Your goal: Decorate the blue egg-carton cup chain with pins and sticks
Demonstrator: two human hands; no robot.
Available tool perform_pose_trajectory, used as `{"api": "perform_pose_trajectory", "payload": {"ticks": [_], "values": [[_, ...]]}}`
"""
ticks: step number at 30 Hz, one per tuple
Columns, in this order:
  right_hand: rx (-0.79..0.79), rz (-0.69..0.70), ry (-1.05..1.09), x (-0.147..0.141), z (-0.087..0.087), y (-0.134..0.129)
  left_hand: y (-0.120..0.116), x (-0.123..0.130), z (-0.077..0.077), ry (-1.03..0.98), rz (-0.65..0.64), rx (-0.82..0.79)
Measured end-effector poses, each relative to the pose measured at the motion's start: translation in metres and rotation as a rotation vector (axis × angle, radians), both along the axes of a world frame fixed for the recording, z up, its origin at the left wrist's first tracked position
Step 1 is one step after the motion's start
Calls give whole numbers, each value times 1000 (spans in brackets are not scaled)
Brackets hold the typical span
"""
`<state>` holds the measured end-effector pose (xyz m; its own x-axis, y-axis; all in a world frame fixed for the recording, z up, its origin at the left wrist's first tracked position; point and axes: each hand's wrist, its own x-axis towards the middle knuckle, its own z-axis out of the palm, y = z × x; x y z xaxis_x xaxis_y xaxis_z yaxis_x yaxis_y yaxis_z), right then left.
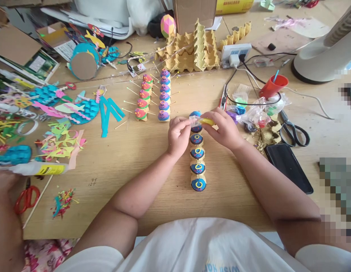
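Note:
Over the table's middle, my left hand pinches one end of a small clear plastic bag. Yellow modelling clay shows at the bag's other side, gripped by the fingers of my right hand. Right below them lies an egg-carton strip with blue domed cups edged in dark clay. Yellow clay rings sit on several of its cups; the far ones are partly hidden by my hands. Further back stand a red-and-green egg-carton strip and a purple one, both with thin sticks poking out sideways.
Scissors, a black phone-like slab, bagged clay and a red cup lie to the right. A power strip trails cables. Paper crafts and a glue bottle crowd the left, beside another person's arm.

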<state>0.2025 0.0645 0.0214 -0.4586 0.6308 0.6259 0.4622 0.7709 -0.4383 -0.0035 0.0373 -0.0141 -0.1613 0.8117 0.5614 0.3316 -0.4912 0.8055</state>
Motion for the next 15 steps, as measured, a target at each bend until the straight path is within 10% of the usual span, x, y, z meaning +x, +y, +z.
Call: {"api": "perform_pose_trajectory", "payload": {"ticks": [8, 15], "values": [[-693, 235, 594, -2, 3, 1, -1, 0, 5, 53, -140, -40], [-882, 294, 730, -4, 8, 1, -3, -1, 10, 148, -91, 19]]}}
